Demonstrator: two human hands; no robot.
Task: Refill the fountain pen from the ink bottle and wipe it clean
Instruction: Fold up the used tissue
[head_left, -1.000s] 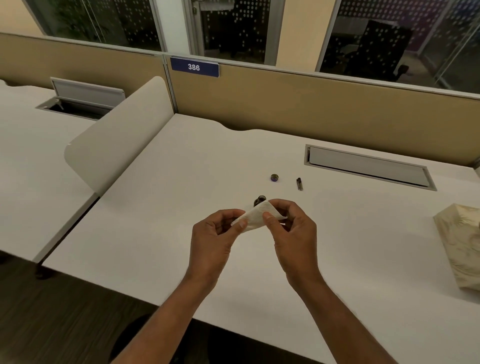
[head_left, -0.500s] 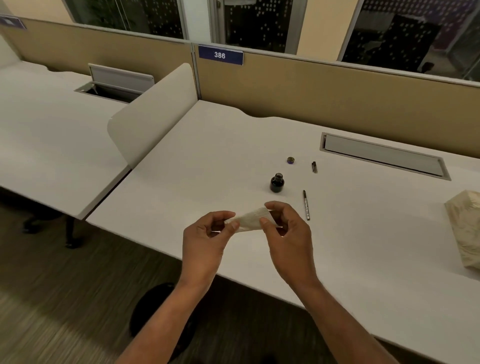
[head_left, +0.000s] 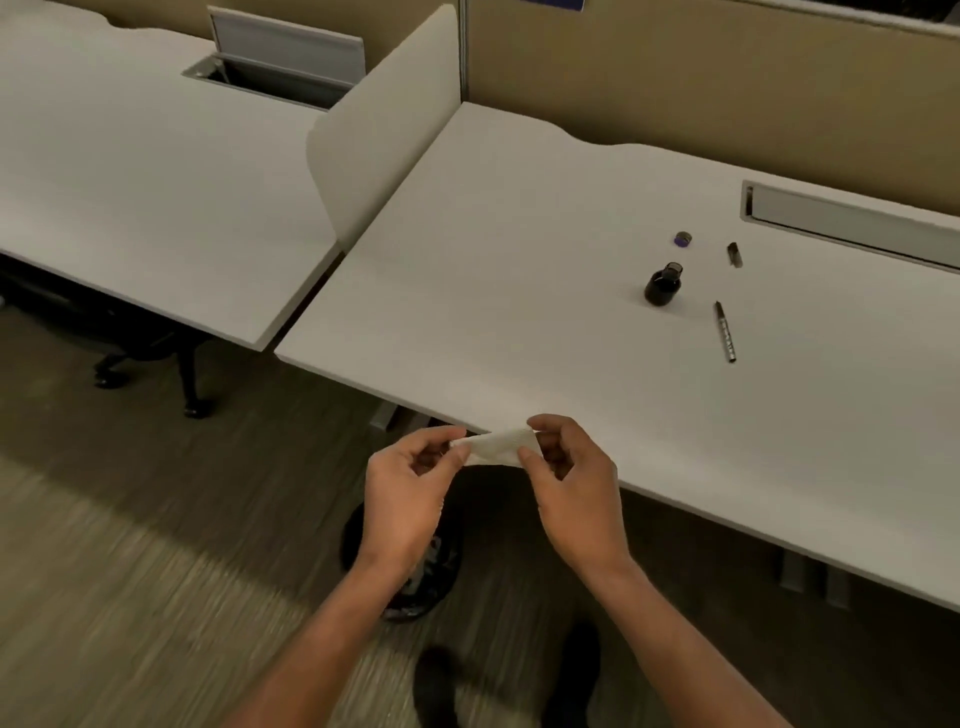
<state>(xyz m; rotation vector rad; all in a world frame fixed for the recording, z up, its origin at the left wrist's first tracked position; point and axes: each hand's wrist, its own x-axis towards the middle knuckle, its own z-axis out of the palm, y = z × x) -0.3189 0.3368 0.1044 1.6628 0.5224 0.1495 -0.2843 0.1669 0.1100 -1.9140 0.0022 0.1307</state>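
A folded white tissue (head_left: 498, 446) is pinched between my left hand (head_left: 410, 488) and my right hand (head_left: 574, 483), just off the front edge of the white desk (head_left: 519, 312). The open ink bottle (head_left: 664, 285) stands upright on the desk, far to the right of my hands. Its cap (head_left: 682, 238) lies behind it. The silver fountain pen (head_left: 724, 331) lies flat to the right of the bottle, and a small dark pen part (head_left: 734, 254) lies further back. Neither hand touches any of these.
A black waste bin (head_left: 405, 566) stands on the floor directly below my hands, partly hidden by my left forearm. A white divider panel (head_left: 384, 130) separates this desk from the neighbouring desk (head_left: 130, 171). A cable tray lid (head_left: 852, 218) sits at the back right.
My hands with the tissue have drawn back from above the desk to past its front edge, over the bin. The view has tilted down and left. Bottle and pen stay put.
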